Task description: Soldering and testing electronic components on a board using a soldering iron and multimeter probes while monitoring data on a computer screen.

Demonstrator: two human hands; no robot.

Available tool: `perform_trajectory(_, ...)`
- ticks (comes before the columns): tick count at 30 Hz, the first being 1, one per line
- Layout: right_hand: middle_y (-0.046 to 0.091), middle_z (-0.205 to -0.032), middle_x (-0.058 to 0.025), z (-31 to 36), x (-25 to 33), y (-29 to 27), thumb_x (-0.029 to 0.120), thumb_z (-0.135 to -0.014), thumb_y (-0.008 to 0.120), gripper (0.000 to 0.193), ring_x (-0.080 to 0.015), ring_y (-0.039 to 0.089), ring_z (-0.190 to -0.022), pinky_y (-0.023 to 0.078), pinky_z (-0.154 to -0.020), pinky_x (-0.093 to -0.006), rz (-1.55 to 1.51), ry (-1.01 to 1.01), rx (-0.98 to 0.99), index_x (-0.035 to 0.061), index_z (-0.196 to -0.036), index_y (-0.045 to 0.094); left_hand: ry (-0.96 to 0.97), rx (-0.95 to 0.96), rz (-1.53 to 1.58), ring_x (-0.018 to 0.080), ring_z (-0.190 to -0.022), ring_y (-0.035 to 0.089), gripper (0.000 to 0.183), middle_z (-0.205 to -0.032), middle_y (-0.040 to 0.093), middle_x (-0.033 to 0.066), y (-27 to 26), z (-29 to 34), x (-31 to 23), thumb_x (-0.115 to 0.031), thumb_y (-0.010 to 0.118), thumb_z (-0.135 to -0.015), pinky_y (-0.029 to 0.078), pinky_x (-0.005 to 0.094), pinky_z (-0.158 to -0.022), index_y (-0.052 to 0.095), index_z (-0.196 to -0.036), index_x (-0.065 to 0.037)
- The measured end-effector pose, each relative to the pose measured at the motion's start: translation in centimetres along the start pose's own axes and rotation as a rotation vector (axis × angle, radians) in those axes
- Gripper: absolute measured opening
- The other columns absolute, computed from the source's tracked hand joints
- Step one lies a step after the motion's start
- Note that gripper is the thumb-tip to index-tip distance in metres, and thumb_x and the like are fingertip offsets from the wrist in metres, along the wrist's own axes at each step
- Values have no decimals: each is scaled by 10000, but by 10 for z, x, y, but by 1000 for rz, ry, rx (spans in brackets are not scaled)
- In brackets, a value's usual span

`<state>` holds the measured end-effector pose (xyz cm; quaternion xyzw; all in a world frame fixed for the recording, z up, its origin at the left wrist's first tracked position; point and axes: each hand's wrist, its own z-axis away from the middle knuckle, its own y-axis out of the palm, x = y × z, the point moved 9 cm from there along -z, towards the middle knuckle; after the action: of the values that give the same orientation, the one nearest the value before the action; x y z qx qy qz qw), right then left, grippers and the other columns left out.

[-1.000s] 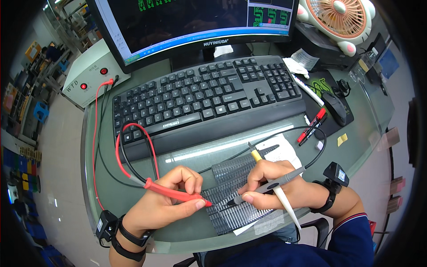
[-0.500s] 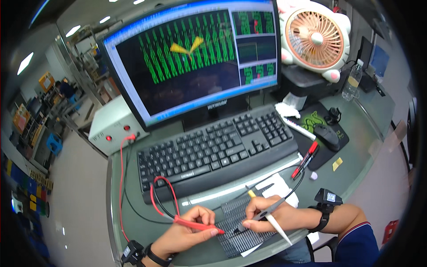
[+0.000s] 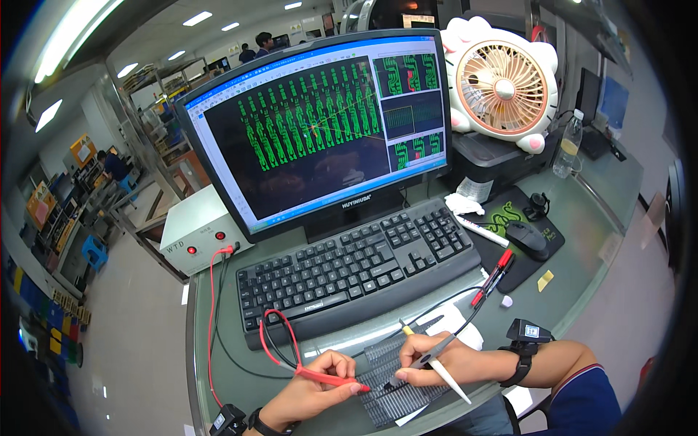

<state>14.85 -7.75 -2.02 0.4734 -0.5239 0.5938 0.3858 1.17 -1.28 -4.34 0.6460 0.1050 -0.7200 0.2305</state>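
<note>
My left hand [image 3: 309, 396] pinches a red test probe [image 3: 320, 376], its tip resting at a dark grey panel of fine parallel strips [image 3: 379, 408]. In my right hand [image 3: 458, 361] is a grey test probe [image 3: 432, 355] with a black lead, its tip close to the panel near the red one. A white pen-like stick [image 3: 452, 381] also sticks out from under the right fingers. Whether the tips touch the panel is too small to tell. White paper [image 3: 462, 327] lies partly beneath the panel and right hand.
A black keyboard [image 3: 349, 261] lies beyond my hands, before a monitor [image 3: 305, 174] showing green circuit patterns. A white box [image 3: 196, 232] with red sockets feeds the red lead. To the right are a mouse [image 3: 526, 241], red marker [image 3: 492, 276], fan [image 3: 504, 91] and bottle [image 3: 568, 149].
The view has tilted up, so the scene sits lower. On the monitor, the large yellow marker has become thin crossing lines. Both hands keep their probes at the panel.
</note>
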Motion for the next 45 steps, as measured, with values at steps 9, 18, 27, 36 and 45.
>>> perform_trajectory(9,555,-758,-18,5,3,2,222,-859,656,219,-89,517,-694,424,-607,-253,-21,-7,1,30,-857,553,16,5,-13,70,-862,462,243,-913,437,14,3,3,4,-53,634,-859,426,237,-781,391,-845,-58)
perform_trajectory(18,576,-726,-4,5,-6,1,229,-880,639,195,-63,533,-650,422,-573,-229,-185,69,-25,49,-876,564,69,-10,-70,76,-836,466,258,-910,456,22,2,2,-2,-35,655,-830,434,244,-765,399,-842,-72)
perform_trajectory(27,537,-686,15,0,-1,2,194,-842,691,238,-52,491,-605,389,-518,-229,-31,-27,-41,66,-844,491,16,-38,-47,66,-830,502,233,-913,452,11,-3,0,-2,-66,649,-842,439,234,-741,418,-875,-63)
perform_trajectory(36,537,-689,-9,5,-5,4,200,-838,674,236,-87,507,-590,396,-514,-250,23,-24,-30,73,-846,475,10,-32,-64,80,-850,517,232,-918,454,24,2,3,-2,-39,644,-840,453,247,-762,415,-871,-62)
perform_trajectory(45,541,-690,-14,3,-2,4,214,-842,671,242,-104,522,-590,408,-522,-260,38,-59,-29,74,-845,474,37,-27,-59,71,-821,491,233,-916,453,26,1,1,-5,-24,634,-840,444,246,-751,407,-868,-66)
